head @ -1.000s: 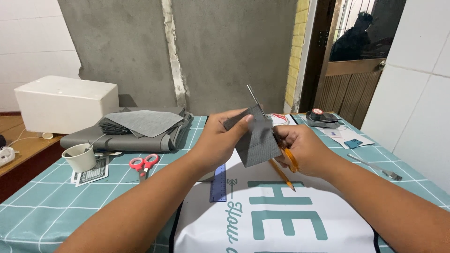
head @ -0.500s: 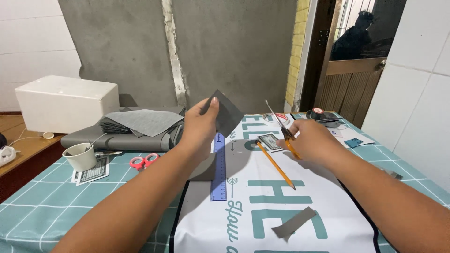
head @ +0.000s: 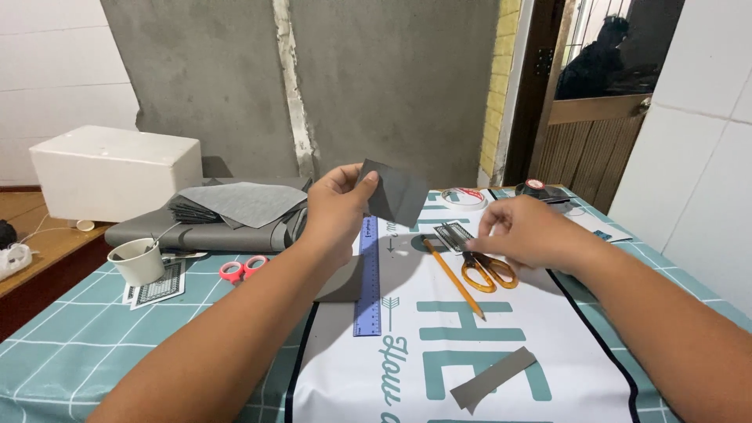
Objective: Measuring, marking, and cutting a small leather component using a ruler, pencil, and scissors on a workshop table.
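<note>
My left hand holds up a dark grey square of sheet by its left corner, above the table. My right hand rests low over the orange-handled scissors, fingers spread and touching them as they lie on the white printed mat. A yellow pencil lies just left of the scissors. A blue ruler lies lengthwise under my left wrist. A narrow grey cut strip lies on the mat near me.
Pink-handled scissors, a white cup on printed cards and a stack of grey sheets sit at left, with a white foam box behind. A tape roll lies at the back. A person stands in the doorway.
I cut a strip off the grey piece; the strip fell onto the mat. My right hand lowered the orange scissors to the mat, while my left hand kept the grey square raised.
</note>
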